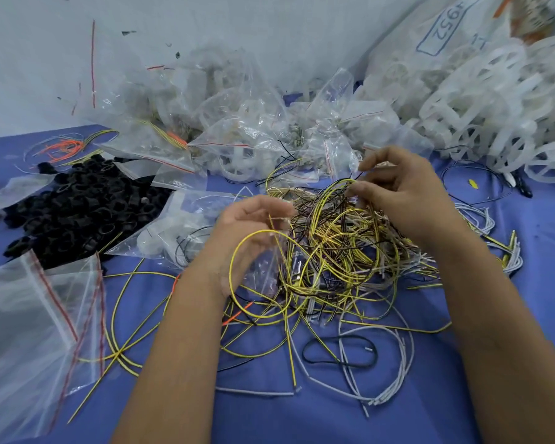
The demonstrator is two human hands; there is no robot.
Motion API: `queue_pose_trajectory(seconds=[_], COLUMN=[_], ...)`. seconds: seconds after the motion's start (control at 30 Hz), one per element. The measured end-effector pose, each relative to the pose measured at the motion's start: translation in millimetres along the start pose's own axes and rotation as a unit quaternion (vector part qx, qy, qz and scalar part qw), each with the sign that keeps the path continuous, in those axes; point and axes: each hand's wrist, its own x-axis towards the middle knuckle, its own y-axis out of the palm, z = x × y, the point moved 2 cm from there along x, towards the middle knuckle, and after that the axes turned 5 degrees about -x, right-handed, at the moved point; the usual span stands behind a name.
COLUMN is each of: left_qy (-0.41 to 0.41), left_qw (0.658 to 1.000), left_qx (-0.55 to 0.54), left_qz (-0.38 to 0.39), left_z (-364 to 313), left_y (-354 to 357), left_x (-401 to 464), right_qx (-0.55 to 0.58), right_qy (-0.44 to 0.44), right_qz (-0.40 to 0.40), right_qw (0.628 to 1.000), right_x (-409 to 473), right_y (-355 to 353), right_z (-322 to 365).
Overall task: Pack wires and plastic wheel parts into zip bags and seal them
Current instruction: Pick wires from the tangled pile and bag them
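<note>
A springy tangle of thin wires (340,248), mostly yellow with dark stripes mixed with black and pale ones, lies heaped at the middle of the counter (526,225), which is covered in smooth blue cloth. The right hand (398,190) reaches into the top of the heap, thumb and fingertips pinching a few strands. The left hand (247,232) is just beside the heap on its left, fingers curled round a small clear zip bag (269,264) with a yellow loop of wire (237,251) crossing in front of the wrist. A flat stack of empty zip bags (36,315), glossy with red seal strips, lies at the near left edge. Behind it sits a mound of small black ring-shaped parts (77,206), matte and hollow. Along the back, against the pale wall, crumpled filled bags (237,123) pile up, and at the right a drift of white translucent spoked plastic wheels (494,107) spills from a large sack. Loose white and black wires (366,354) curl over the cloth near the forearms; bare blue cloth shows between the forearms and toward the far right edge.
</note>
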Motion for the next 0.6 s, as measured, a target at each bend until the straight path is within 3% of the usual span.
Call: queue_pose_trajectory(seconds=[0.07,0.17,0.33,0.47,0.6], left_qy=[0.012,0.024,0.06,0.072,0.077], left_qw=[0.994,0.988,0.987,0.975,0.961], left_qx=[-0.045,-0.084,0.104,0.21,0.265], left_qz=[-0.096,-0.13,-0.105,-0.015,-0.002], left_z=[-2,-6,1,11,15], left_y=[-7,-13,-3,9,20], left_x=[3,6,6,4,5], right_qx=[0.026,0.041,0.055,0.022,-0.004], right_qy=[-0.003,-0.049,-0.095,-0.061,-0.057], right_qz=[0.011,-0.033,-0.092,-0.017,0.127], right_qw=[1.0,0.997,0.99,0.998,0.99], right_x=[1,3,6,3,-2], right_y=[-3,-5,-5,0,-1], right_z=[0,4,7,2,1])
